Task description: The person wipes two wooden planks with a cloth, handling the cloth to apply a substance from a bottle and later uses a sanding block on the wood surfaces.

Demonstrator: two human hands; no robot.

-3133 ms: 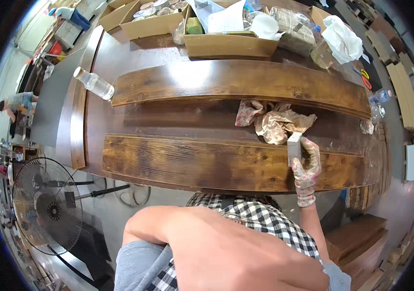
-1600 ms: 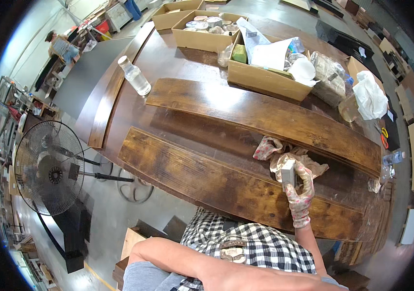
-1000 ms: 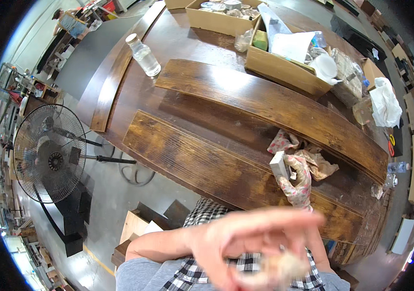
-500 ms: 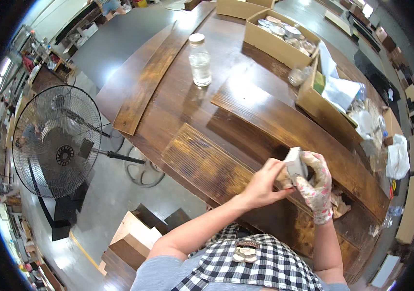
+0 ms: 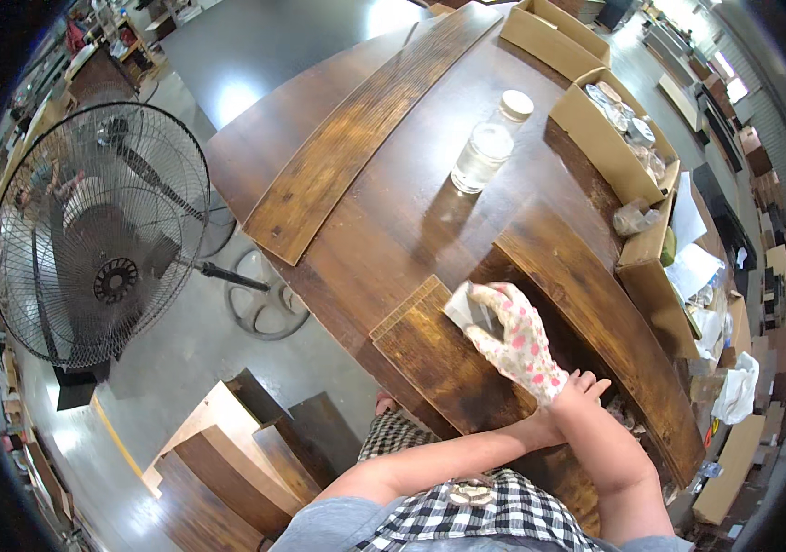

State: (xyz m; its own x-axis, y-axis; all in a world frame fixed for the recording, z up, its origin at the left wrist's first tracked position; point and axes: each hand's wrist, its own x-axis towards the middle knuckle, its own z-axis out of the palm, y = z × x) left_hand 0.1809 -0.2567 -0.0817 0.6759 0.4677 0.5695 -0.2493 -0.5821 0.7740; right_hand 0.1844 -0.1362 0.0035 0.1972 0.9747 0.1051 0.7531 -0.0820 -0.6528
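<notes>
My right hand point(image 5: 520, 350), in a white glove with pink flowers, grips a light grey sanding block point(image 5: 459, 307). The block rests on the far left end of a brown grooved plank point(image 5: 434, 354) that lies near the table's front edge. Bare and crossed beneath my right forearm, my left hand point(image 5: 588, 385) has its fingers stretched out to the right, with nothing seen in them. Part of that hand is hidden by the right arm. Just beyond my hands lies a second dark brown plank point(image 5: 600, 299).
A long plank point(image 5: 347, 156) lies across the table's left side. A clear bottle point(image 5: 485, 152) with a white cap stands mid-table. Open cardboard boxes point(image 5: 609, 138) with jars and papers line the right. A black floor fan point(image 5: 103, 239) stands left of the table, beside wooden pieces point(image 5: 227, 469).
My left hand has let go of the sanding block and moved under my right forearm. The right hand has carried the block left onto the plank's end. The view has shifted.
</notes>
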